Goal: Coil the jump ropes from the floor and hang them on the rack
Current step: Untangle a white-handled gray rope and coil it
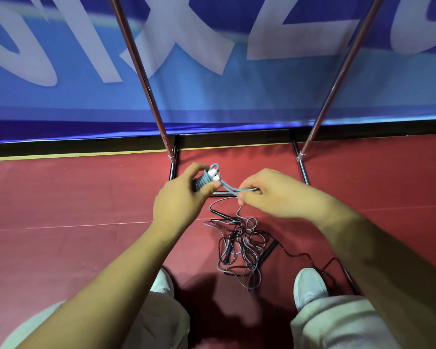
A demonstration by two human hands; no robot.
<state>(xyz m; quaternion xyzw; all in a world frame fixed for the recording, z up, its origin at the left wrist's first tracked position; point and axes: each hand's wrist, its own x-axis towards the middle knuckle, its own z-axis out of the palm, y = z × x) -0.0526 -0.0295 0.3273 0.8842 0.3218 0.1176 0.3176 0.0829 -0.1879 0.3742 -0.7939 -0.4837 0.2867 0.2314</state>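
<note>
My left hand (180, 197) grips the two grey handles (205, 179) of a grey jump rope, their white caps pointing away from me. My right hand (267, 195) pinches that rope's doubled grey cord (233, 188) a short way from the handles. From my right hand the cord drops to the red floor into a tangled pile (242, 244), mixed with a black jump rope whose black handles (268, 250) lie in the heap. The metal rack (146, 84) stands directly ahead, its two slanted poles rising from a black base frame (173, 167).
A blue banner with large white letters (212, 46) hangs behind the rack. My two white shoes (310, 285) and light trousers stand on the red floor at either side of the rope pile. A black cord trails right toward a rack base bar (350, 280).
</note>
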